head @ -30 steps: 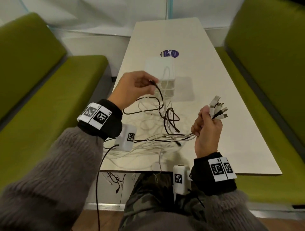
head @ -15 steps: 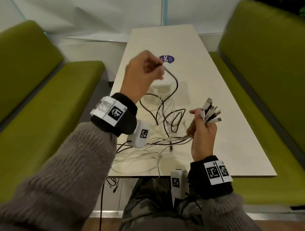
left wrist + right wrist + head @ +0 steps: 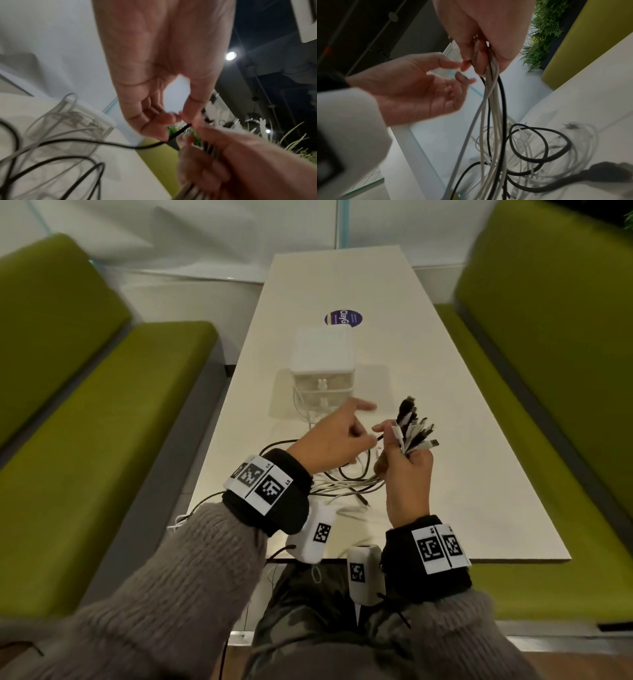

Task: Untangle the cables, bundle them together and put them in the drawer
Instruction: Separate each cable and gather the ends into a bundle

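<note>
My right hand point(image 3: 406, 462) is raised over the table and grips a bundle of white and black cables point(image 3: 493, 86) just below their plugs point(image 3: 416, 428), which fan out above the fist. My left hand point(image 3: 370, 440) is pressed up against it and pinches the end of a black cable point(image 3: 180, 130) between thumb and fingertips, right at the bundle. The rest of the cables point(image 3: 342, 481) trail in loose loops on the table beneath both hands. A small white drawer unit point(image 3: 322, 354) stands behind them, its two drawers pushed in.
The pale table point(image 3: 479, 474) runs away from me between two green benches point(image 3: 102, 422). A round purple sticker point(image 3: 343, 318) lies beyond the drawer unit. Some cable ends hang off the near left table edge point(image 3: 178, 523).
My left hand, which held the black cable end high over the table, has come down and right to meet the bundle in my right hand. The right hand stayed about where it was.
</note>
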The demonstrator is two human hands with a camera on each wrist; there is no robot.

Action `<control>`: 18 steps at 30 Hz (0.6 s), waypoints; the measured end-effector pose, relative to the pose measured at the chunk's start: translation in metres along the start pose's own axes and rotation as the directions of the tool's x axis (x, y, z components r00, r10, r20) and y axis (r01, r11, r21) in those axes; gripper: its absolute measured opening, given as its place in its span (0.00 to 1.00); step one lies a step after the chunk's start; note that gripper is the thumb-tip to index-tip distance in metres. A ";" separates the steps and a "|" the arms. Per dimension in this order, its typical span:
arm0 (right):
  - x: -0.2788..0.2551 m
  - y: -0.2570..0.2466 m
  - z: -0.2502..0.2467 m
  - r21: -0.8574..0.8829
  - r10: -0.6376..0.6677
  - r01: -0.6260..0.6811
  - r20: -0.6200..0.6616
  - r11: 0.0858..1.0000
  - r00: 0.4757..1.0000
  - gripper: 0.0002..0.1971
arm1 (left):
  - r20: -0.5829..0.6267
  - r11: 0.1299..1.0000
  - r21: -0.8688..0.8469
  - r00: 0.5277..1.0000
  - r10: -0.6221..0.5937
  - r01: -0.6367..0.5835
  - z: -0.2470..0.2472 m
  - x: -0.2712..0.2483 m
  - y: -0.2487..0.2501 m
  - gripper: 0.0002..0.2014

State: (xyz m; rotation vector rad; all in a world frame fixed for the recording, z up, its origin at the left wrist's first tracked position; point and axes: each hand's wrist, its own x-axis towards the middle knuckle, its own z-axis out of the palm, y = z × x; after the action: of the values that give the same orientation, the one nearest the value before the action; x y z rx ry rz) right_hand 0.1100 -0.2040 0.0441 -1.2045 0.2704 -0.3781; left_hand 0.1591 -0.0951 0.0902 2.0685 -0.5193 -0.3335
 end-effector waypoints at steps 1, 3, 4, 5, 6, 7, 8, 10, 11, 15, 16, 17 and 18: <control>0.001 0.000 -0.001 0.011 -0.005 0.005 0.003 1.000 1.000 0.08 | 0.077 0.996 0.075 0.996 -0.047 0.041 0.002 0.000 -0.009 0.13; 0.001 0.000 -0.004 0.021 -0.023 0.023 -0.025 0.999 0.999 0.12 | 0.118 0.980 0.185 0.989 -0.091 0.068 0.003 0.000 -0.026 0.08; 0.001 0.000 -0.004 0.029 -0.031 0.033 -0.057 0.999 0.998 0.13 | 0.078 0.970 0.226 0.991 -0.107 0.087 0.002 0.001 -0.036 0.09; 0.001 0.000 -0.005 0.046 -0.034 0.038 -0.103 0.998 0.994 0.13 | 0.024 0.958 0.264 0.992 -0.124 0.113 -0.002 0.002 -0.045 0.09; 0.000 0.001 -0.007 0.071 -0.036 0.047 -0.155 0.996 0.987 0.14 | -0.026 0.940 0.310 0.990 -0.139 0.140 -0.006 0.003 -0.054 0.10; 0.000 0.001 -0.008 0.105 -0.036 0.057 -0.199 0.993 0.979 0.14 | -0.060 0.916 0.361 0.985 -0.163 0.173 -0.013 0.005 -0.063 0.10; 0.000 0.000 -0.009 0.142 -0.034 0.069 -0.236 0.988 0.971 0.14 | -0.075 0.890 0.403 0.977 -0.199 0.212 -0.020 0.006 -0.072 0.11; 0.001 -0.001 -0.009 0.202 -0.035 0.096 -0.285 0.975 0.958 0.15 | -0.097 0.864 0.422 0.961 -0.259 0.275 -0.036 0.009 -0.086 0.11; 0.001 -0.001 -0.009 0.215 -0.038 0.105 -0.295 0.971 0.955 0.15 | -0.116 0.861 0.420 0.958 -0.263 0.287 -0.043 0.011 -0.090 0.11; 0.000 -0.003 -0.005 0.224 -0.085 0.148 -0.270 0.963 0.959 0.15 | 0.004 0.847 0.516 0.989 -0.148 0.125 -0.048 0.021 -0.082 0.15; 0.000 -0.004 -0.004 0.228 -0.094 0.153 -0.250 0.962 0.964 0.15 | 0.067 0.837 0.541 0.988 -0.140 0.082 -0.046 0.023 -0.078 0.20; 0.000 -0.006 -0.003 0.234 -0.103 0.157 -0.228 0.959 0.968 0.15 | 0.113 0.828 0.557 0.982 -0.149 0.062 -0.041 0.024 -0.076 0.23; 0.000 -0.007 -0.002 0.242 -0.109 0.159 -0.206 0.957 0.972 0.15 | 0.135 0.825 0.562 0.979 -0.155 0.054 -0.036 0.026 -0.073 0.24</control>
State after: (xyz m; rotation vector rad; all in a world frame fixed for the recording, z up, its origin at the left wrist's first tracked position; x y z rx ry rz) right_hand 0.1085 -0.2081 0.0502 -0.9335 0.2955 -0.6313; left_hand 0.2137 -0.0469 0.0457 2.6611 -0.6684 -0.4749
